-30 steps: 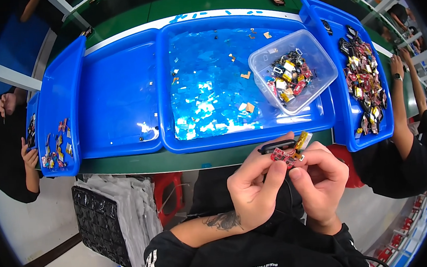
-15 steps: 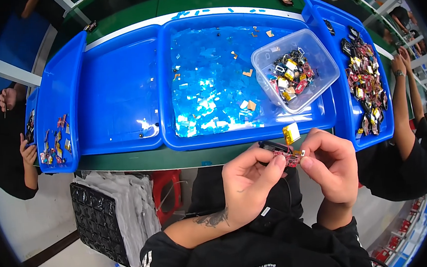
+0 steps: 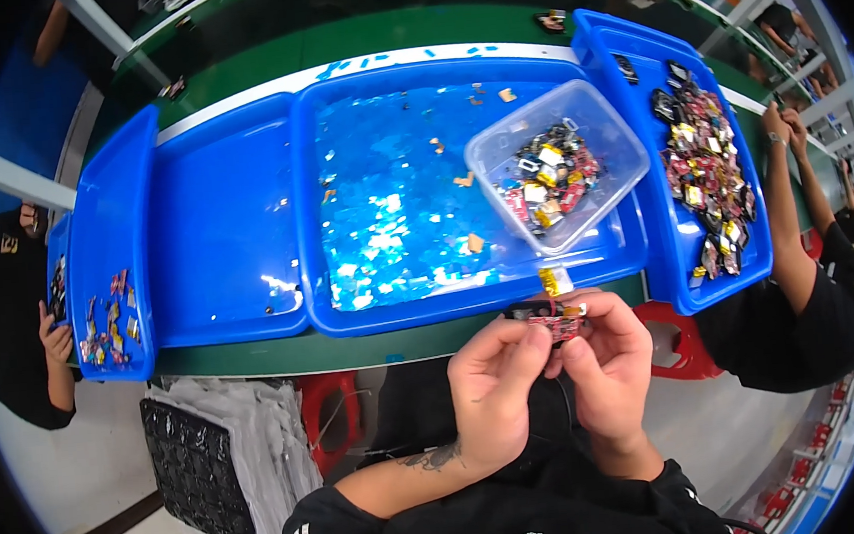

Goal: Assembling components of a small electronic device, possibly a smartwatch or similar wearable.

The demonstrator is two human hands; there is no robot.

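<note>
Item — small red circuit board [image 3: 557,328] with yellow cell [image 3: 553,280] attached, pinched in both your left hand [image 3: 492,387] and right hand [image 3: 610,363] grip, off the worktop's near edge — may drop if fingers slip.

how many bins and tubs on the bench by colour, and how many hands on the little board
Blue trays: 4
Clear plastic tub: 1
Hands on the small red circuit board: 2, the left hand and the right hand
Total: 5 containers, 2 hands
</note>
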